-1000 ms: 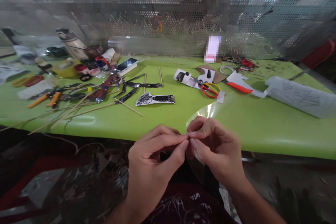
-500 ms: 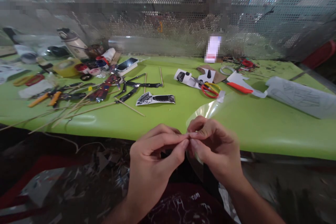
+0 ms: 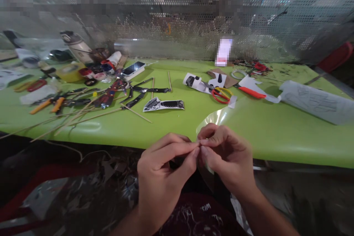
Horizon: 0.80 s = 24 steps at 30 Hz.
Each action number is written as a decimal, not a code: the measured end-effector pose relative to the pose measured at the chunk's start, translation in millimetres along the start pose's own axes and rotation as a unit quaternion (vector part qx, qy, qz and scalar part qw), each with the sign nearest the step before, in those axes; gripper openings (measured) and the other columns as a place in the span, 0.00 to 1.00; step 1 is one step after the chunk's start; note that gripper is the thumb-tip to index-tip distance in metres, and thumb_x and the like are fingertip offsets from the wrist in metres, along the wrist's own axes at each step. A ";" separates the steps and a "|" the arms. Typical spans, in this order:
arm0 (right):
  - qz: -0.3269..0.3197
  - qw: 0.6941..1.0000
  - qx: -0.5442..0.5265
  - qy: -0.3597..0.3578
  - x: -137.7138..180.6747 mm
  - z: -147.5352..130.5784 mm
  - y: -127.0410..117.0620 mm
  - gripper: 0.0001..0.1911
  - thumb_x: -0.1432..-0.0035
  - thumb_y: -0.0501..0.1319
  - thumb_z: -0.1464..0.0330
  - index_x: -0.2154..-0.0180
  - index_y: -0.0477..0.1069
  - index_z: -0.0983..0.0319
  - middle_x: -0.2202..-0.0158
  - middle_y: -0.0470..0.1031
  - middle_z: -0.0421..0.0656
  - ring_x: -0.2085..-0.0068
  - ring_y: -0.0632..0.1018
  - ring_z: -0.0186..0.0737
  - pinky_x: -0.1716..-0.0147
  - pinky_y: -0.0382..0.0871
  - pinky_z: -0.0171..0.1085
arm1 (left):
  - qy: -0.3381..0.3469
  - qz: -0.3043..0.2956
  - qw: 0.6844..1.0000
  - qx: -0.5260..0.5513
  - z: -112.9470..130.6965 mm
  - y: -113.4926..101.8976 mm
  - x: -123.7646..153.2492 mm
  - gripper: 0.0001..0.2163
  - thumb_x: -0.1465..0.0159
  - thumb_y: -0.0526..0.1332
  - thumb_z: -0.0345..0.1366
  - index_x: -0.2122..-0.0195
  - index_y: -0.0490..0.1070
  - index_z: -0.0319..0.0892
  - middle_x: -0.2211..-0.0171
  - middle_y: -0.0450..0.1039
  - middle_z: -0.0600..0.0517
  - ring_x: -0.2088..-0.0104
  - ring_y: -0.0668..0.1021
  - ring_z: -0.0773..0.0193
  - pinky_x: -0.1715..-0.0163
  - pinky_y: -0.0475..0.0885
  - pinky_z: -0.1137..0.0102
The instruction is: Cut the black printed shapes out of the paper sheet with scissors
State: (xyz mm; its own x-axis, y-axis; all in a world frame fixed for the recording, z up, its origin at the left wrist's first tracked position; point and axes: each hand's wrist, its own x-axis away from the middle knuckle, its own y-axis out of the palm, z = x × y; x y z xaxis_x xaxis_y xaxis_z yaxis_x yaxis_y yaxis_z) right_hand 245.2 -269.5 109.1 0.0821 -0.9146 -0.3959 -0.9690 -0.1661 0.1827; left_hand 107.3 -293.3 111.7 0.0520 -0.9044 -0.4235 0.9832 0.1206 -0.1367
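Just past the table's front edge, my left hand [image 3: 168, 169] and my right hand [image 3: 229, 158] meet with fingertips pressed together. Both hands are closed in a pinch on the edge of a clear plastic sheet [image 3: 218, 116]. The sheet curves up behind my right hand and shows a bright glare; a strip of it also hangs below the fingers. The exact spot they pinch is hidden by the fingertips. On the table beyond my hands lies a black-and-white printed paper cutout [image 3: 163, 105].
The green-covered table [image 3: 177, 129] holds scissors [image 3: 221, 95], an orange-handled cutter [image 3: 252, 92], a rolled drawing [image 3: 315, 101] and a tape roll [image 3: 239, 74]. To the left are black jointed strips [image 3: 143, 89], thin sticks [image 3: 80, 118], pliers [image 3: 58, 104], a phone [image 3: 134, 68] and a bottle [image 3: 77, 46].
Both hands keep their pinch at almost the same spot. My left hand has dipped very slightly; the things on the table stay put.
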 end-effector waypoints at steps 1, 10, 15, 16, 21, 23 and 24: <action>-0.001 1.000 -0.001 0.002 -0.1 -0.1 -0.5 0.09 0.47 0.62 0.80 0.72 0.70 0.61 0.70 0.73 0.40 0.68 0.73 0.33 0.71 0.67 0.33 | 0.002 -0.003 1.000 0.001 -0.3 -0.1 0.3 0.11 0.39 0.65 0.24 0.62 0.81 0.49 0.69 0.77 0.57 0.64 0.79 0.70 0.65 0.74 0.78; -0.008 1.000 -0.008 0.009 0.3 0.5 -2.7 0.08 0.46 0.62 0.79 0.72 0.71 0.61 0.70 0.73 0.40 0.68 0.73 0.34 0.72 0.66 0.33 | 0.024 -0.007 1.000 -0.016 1.0 0.0 0.0 0.11 0.39 0.66 0.23 0.64 0.80 0.47 0.70 0.76 0.57 0.65 0.78 0.70 0.64 0.73 0.76; -0.007 1.000 -0.015 0.010 0.2 1.0 -2.0 0.09 0.46 0.62 0.80 0.72 0.70 0.60 0.71 0.72 0.39 0.69 0.72 0.34 0.74 0.65 0.33 | 0.025 -0.002 1.000 -0.017 3.6 1.0 0.9 0.10 0.39 0.66 0.23 0.64 0.80 0.47 0.70 0.77 0.56 0.66 0.79 0.68 0.65 0.74 0.74; -0.006 1.000 -0.015 0.012 0.0 1.1 -1.8 0.09 0.46 0.62 0.80 0.72 0.70 0.60 0.71 0.71 0.39 0.70 0.72 0.34 0.75 0.65 0.33 | 0.025 0.001 1.000 -0.019 3.9 1.5 1.1 0.10 0.39 0.66 0.23 0.64 0.80 0.47 0.70 0.77 0.56 0.66 0.79 0.67 0.65 0.74 0.74; 0.002 0.999 -0.021 0.032 -0.8 1.5 -1.2 0.08 0.46 0.63 0.78 0.72 0.69 0.60 0.71 0.71 0.40 0.70 0.71 0.34 0.77 0.64 0.32 | 0.017 -0.003 1.000 -0.016 2.5 2.6 1.0 0.11 0.40 0.66 0.23 0.63 0.81 0.48 0.70 0.77 0.56 0.66 0.79 0.67 0.66 0.74 0.74; 0.004 0.999 -0.023 0.044 -0.5 1.3 -1.1 0.07 0.46 0.63 0.78 0.70 0.70 0.60 0.70 0.71 0.40 0.72 0.70 0.32 0.78 0.64 0.32 | 0.001 -0.003 1.000 -0.011 1.6 2.3 0.8 0.12 0.39 0.65 0.23 0.62 0.81 0.49 0.69 0.77 0.55 0.66 0.79 0.67 0.66 0.74 0.74; 0.005 0.998 -0.024 0.051 -0.4 1.2 -0.9 0.07 0.46 0.63 0.77 0.69 0.71 0.60 0.70 0.71 0.40 0.72 0.70 0.32 0.78 0.64 0.31 | -0.006 0.001 1.000 -0.009 1.3 2.2 0.6 0.12 0.39 0.65 0.23 0.62 0.82 0.49 0.69 0.77 0.55 0.66 0.79 0.67 0.67 0.74 0.74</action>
State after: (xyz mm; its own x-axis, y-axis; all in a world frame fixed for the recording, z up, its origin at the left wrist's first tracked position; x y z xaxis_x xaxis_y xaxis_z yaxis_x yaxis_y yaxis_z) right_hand 245.8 -268.6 108.0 0.0983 -0.9487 -0.3005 -0.9579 -0.1721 0.2299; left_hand 109.7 -294.0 112.3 0.0553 -0.9093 -0.4124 0.9799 0.1288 -0.1526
